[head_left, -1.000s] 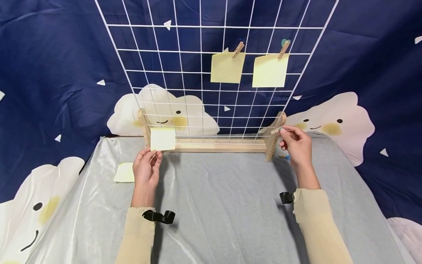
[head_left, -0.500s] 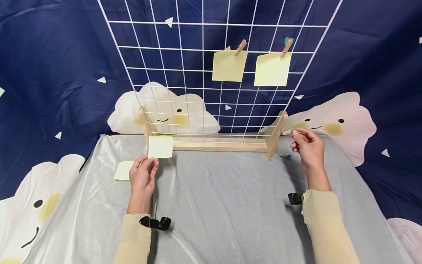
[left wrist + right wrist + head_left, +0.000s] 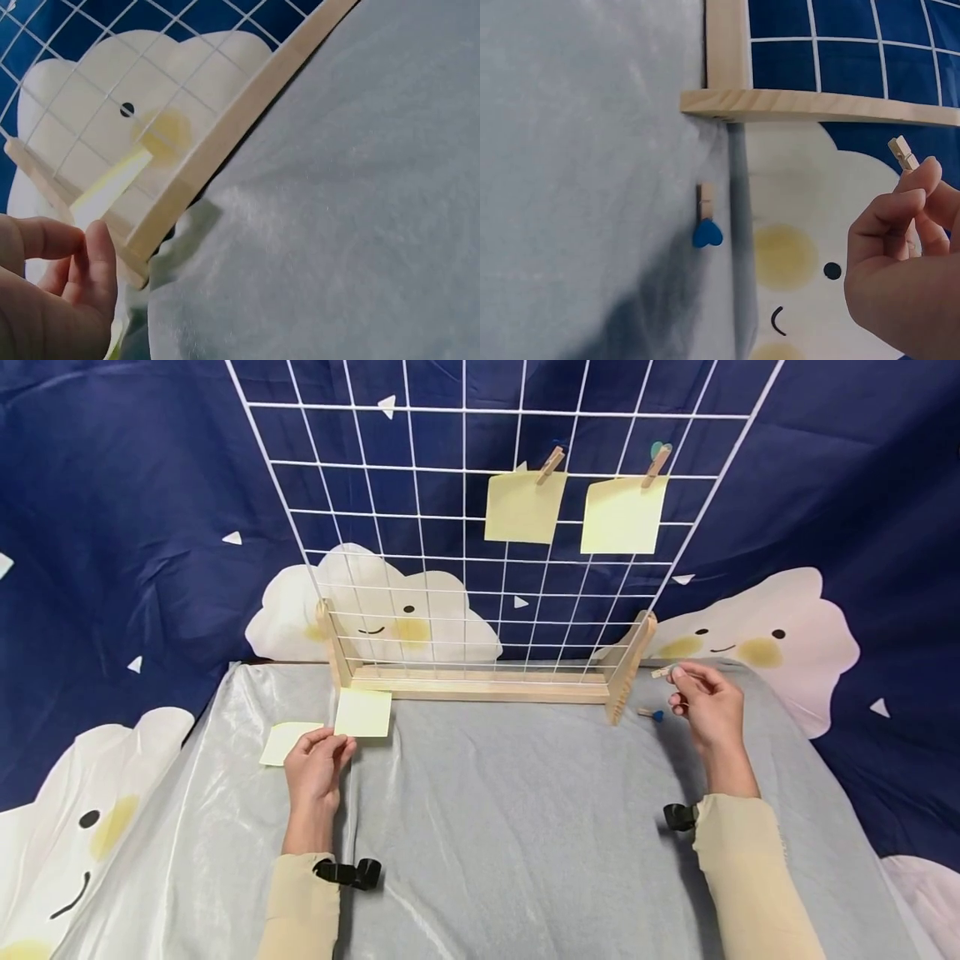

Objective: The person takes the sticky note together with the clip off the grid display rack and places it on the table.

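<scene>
Two fingertip pinches: our left hand (image 3: pixel 311 770) has lowered a pale-yellow square paper note (image 3: pixel 363 714) left-front of the white wire grid (image 3: pixel 465 517); our right hand (image 3: pixel 716 706) has drawn a small wooden clothespin (image 3: pixel 903 151) rightward, off-grid. Neither's attached yet.

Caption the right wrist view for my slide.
Right hand pinches a wooden clothespin; a blue-heart clothespin lies on grey cloth.

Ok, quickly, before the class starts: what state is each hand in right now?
Left hand: holding a yellow note, pinched at one corner.
Right hand: holding a wooden peg, pinched between thumb and finger.
</scene>
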{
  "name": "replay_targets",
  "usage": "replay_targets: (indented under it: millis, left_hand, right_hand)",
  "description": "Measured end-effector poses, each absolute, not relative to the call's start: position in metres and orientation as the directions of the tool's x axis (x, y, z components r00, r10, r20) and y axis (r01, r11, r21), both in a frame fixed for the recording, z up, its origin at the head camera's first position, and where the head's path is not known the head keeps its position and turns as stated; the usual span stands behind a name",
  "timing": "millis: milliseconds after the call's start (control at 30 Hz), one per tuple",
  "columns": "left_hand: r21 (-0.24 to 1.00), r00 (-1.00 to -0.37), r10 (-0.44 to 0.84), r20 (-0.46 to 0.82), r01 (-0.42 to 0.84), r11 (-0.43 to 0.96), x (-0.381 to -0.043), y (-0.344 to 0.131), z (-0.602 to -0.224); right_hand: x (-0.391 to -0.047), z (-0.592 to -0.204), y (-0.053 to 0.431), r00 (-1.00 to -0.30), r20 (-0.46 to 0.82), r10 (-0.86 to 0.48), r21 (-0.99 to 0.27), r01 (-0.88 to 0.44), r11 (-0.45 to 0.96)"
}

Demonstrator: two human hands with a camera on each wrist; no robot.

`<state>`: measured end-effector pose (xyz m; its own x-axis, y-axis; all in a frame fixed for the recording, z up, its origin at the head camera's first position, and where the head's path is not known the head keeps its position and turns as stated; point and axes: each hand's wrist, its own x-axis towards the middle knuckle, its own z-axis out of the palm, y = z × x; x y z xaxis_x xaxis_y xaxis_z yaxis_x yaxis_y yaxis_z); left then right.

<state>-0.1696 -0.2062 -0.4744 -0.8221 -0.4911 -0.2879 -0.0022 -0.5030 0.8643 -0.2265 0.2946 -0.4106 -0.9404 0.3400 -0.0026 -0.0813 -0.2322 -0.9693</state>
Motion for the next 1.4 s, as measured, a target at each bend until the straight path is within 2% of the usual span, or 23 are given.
replay_targets:
  millis: [533,1033,1400]
  left_hand:
    - [0.933,-0.809,-0.5,-0.309,-0.157,-0.323,-0.152,-0.215,-0.487]
    - [0.96,-0.807,-0.521,-0.278,-0.21,-0.187,-0.151,-0.216,-0.49]
    - [0.966,-0.801,-0.541,-0.255,-0.195,-0.168,-0.149,-0.218,-0.492]
  right_hand:
    - [-0.226,-0.434,0.314,-0.942,-0.095,0.321,-0.968,0.012,-0.251]
    - [-0.224,-0.459,0.332,-0.921,-0.261,0.289,-0.965,0.254,-0.06]
    - [-0.227,-0.473,0.337,-0.898,-0.334,0.286,-0.942,0.327,-0.074]
